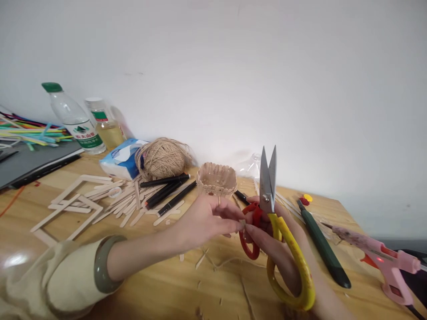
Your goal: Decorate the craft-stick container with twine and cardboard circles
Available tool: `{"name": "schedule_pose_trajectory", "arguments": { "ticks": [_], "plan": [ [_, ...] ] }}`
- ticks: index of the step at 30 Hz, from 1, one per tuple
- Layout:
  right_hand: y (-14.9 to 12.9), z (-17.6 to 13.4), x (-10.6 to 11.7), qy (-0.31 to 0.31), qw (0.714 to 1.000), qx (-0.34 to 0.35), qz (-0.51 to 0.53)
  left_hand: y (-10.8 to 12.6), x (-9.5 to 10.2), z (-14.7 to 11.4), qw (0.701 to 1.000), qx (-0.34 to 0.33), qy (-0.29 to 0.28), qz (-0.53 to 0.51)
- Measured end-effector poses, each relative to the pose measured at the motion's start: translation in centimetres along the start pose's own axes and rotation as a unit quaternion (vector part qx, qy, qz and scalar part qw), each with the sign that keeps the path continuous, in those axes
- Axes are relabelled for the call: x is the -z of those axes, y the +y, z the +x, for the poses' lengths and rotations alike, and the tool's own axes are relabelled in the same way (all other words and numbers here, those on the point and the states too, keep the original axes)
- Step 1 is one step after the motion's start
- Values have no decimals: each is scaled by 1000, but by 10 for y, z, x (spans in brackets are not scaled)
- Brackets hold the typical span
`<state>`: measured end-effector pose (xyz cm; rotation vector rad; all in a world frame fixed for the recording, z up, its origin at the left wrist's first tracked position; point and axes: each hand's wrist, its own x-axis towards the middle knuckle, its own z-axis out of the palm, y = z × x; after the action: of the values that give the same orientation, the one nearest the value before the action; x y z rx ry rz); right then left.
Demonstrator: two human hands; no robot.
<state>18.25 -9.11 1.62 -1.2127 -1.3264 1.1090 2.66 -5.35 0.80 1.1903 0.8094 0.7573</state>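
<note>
A pair of scissors (267, 189) with one red and one yellow handle stands with its blades pointing up and slightly parted. The yellow loop hangs round the thumb side of my right hand (271, 242), whose fingers lie behind the handles. My left hand (203, 220) reaches in from the left, thumb and fingers pinched. Between the fingertips of both hands is a small pale piece (243, 224), too small to name for certain. Just beyond my left hand sits a little basket (216, 178) with a scalloped rim. Bits of twine (230, 262) lie below the hands.
Wooden craft sticks (123, 202), black markers (170, 193), a ball of twine (163, 158) and a tissue pack (122, 158) lie at left. Behind stand a water bottle (75, 118) and a glue bottle (105, 126). A green-handled tool (325, 246) and pink glue gun (380, 258) lie right.
</note>
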Motion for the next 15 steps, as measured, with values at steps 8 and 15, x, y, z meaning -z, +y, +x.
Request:
{"name": "schedule_pose_trajectory", "arguments": {
  "ticks": [8,15],
  "plan": [
    [-5,-8,-1,-53,998,-33,-30,11,24,-23,994,17,11,105],
    [4,-12,20,-30,998,19,-50,-19,82,-75,922,102,40,371]
  ]
}}
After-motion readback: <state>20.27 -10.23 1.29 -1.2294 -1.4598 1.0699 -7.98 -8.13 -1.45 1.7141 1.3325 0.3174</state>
